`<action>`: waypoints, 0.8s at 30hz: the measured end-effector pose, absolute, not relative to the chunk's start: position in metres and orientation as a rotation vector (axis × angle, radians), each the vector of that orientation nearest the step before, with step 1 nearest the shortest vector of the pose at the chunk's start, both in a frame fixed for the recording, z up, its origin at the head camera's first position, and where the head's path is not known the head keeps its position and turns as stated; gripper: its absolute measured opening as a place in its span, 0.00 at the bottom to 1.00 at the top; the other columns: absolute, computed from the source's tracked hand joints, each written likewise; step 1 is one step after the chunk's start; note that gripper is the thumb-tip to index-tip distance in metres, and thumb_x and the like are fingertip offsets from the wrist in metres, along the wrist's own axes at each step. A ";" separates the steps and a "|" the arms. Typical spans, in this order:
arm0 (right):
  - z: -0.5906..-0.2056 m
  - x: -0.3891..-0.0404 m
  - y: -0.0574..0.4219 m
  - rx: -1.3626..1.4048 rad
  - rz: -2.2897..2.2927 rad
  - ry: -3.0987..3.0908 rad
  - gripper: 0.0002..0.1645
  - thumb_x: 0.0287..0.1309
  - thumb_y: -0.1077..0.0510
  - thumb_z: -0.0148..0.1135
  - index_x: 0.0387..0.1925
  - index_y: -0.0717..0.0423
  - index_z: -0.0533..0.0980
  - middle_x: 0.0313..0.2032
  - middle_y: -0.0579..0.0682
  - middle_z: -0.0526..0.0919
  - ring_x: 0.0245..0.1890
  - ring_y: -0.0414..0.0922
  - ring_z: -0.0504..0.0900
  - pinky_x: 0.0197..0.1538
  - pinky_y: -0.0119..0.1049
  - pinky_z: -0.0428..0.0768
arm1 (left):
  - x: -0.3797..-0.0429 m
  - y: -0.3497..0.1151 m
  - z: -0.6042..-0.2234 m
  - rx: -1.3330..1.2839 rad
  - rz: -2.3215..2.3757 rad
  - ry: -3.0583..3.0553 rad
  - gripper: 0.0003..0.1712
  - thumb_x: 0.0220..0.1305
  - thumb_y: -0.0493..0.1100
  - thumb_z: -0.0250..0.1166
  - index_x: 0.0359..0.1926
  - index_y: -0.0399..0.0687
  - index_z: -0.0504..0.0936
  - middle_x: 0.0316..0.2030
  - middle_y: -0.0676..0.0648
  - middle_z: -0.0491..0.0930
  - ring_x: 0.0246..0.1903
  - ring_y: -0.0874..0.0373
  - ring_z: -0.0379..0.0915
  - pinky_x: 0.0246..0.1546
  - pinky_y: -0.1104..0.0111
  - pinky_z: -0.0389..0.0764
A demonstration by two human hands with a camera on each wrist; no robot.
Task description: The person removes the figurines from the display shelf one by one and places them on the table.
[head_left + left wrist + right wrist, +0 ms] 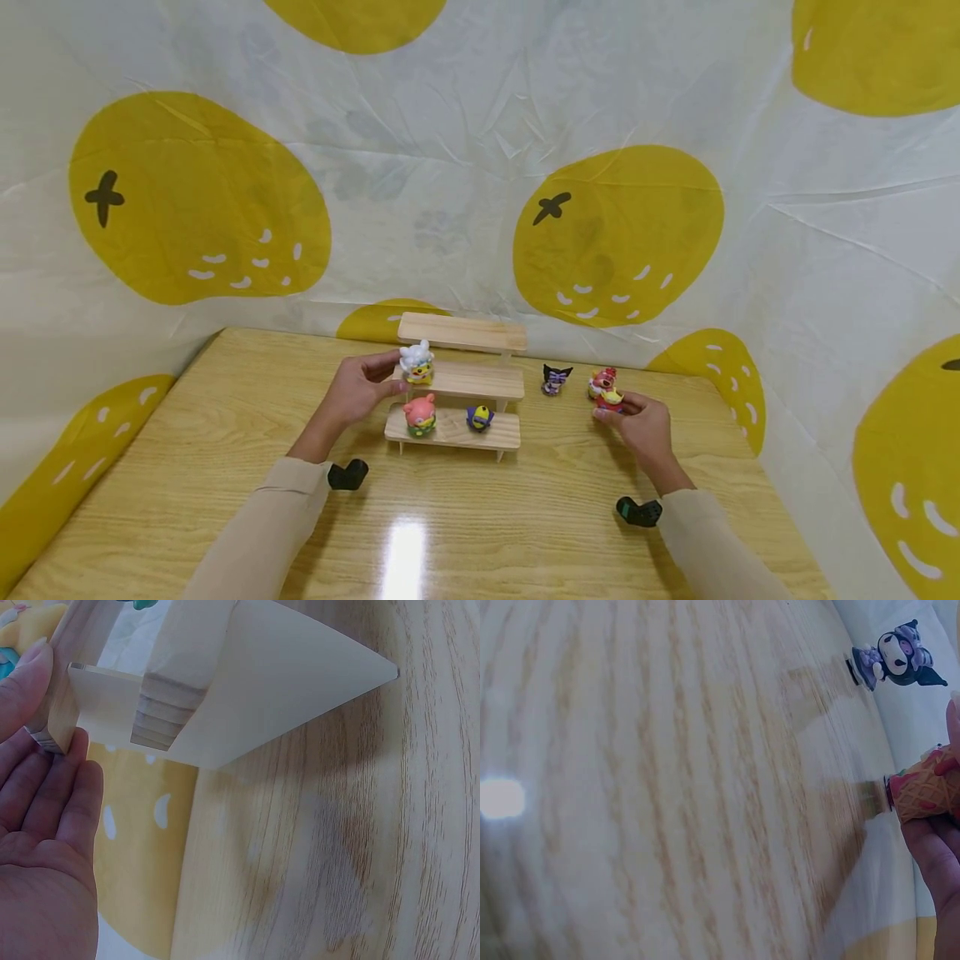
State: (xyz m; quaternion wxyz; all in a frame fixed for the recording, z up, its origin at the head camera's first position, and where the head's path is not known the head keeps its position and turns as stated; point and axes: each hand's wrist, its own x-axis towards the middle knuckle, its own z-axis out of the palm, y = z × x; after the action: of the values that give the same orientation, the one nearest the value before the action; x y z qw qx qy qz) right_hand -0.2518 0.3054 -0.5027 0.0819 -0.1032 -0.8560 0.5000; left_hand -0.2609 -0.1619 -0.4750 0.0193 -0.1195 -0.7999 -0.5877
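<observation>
A white-topped figurine (417,363) with a yellow lower part stands at the left end of the middle tier of a wooden stepped display stand (480,381). My left hand (363,387) pinches it, thumb in front and fingers behind. In the left wrist view the other fingers (79,795) lie against the board's end. My right hand (645,425) grips a red and yellow figurine (607,398) over the table, right of the stand. The right wrist view shows this figurine's waffle-patterned side (926,787), its base close to the tabletop.
On the lowest tier stand a pink figurine (421,415) and a small yellow and purple figurine (479,418). A black and purple figurine (555,380) stands on the wooden table (525,517) between stand and right hand. Fruit-printed cloth (435,200) hangs behind.
</observation>
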 end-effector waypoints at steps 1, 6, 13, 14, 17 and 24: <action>-0.503 -0.252 0.306 -0.315 1.488 -2.561 0.34 0.57 0.59 0.79 0.62 0.71 0.79 0.58 0.70 0.84 0.35 0.19 0.78 0.38 0.15 0.82 | -0.261 -0.162 -0.475 -0.370 -1.825 -2.484 0.33 0.65 0.36 0.73 0.70 0.35 0.76 0.68 0.33 0.77 0.69 0.38 0.73 0.70 0.49 0.77; -0.503 -0.252 0.306 -0.321 1.489 -2.566 0.34 0.57 0.58 0.79 0.62 0.70 0.79 0.58 0.70 0.84 0.35 0.20 0.78 0.38 0.15 0.82 | -0.261 -0.162 -0.475 -0.367 -1.830 -2.483 0.33 0.65 0.36 0.73 0.70 0.35 0.76 0.68 0.33 0.77 0.69 0.38 0.73 0.70 0.49 0.77; -0.505 -0.253 0.305 -0.326 1.491 -2.557 0.32 0.56 0.58 0.80 0.59 0.70 0.81 0.55 0.68 0.86 0.34 0.20 0.79 0.37 0.16 0.82 | -0.262 -0.162 -0.477 -0.352 -1.833 -2.496 0.33 0.65 0.36 0.73 0.70 0.36 0.76 0.68 0.34 0.77 0.69 0.38 0.73 0.69 0.50 0.77; -0.505 -0.253 0.305 -0.331 1.491 -2.556 0.32 0.56 0.58 0.80 0.59 0.70 0.81 0.55 0.68 0.86 0.34 0.20 0.79 0.37 0.16 0.82 | -0.263 -0.162 -0.477 -0.351 -1.834 -2.497 0.33 0.65 0.36 0.73 0.70 0.36 0.76 0.68 0.34 0.76 0.69 0.38 0.73 0.69 0.50 0.77; -0.506 -0.253 0.305 -0.342 1.490 -2.557 0.32 0.56 0.58 0.80 0.59 0.70 0.81 0.55 0.67 0.86 0.33 0.20 0.79 0.37 0.16 0.82 | -0.263 -0.162 -0.478 -0.357 -1.838 -2.490 0.33 0.66 0.36 0.73 0.70 0.36 0.76 0.68 0.34 0.76 0.69 0.38 0.73 0.69 0.50 0.77; -0.506 -0.253 0.304 -0.341 1.466 -2.574 0.33 0.56 0.56 0.80 0.59 0.69 0.81 0.55 0.66 0.87 0.33 0.20 0.79 0.37 0.16 0.82 | -0.263 -0.163 -0.478 -0.369 -1.822 -2.485 0.33 0.65 0.36 0.73 0.70 0.36 0.76 0.68 0.35 0.77 0.69 0.39 0.74 0.70 0.50 0.77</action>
State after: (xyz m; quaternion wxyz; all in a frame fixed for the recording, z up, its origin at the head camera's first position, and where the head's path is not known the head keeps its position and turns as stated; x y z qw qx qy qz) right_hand -0.2529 0.3044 -0.5059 0.0795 -0.1141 -0.8605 0.4902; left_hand -0.2632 -0.1626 -0.4782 0.0190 -0.1190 -0.8006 -0.5869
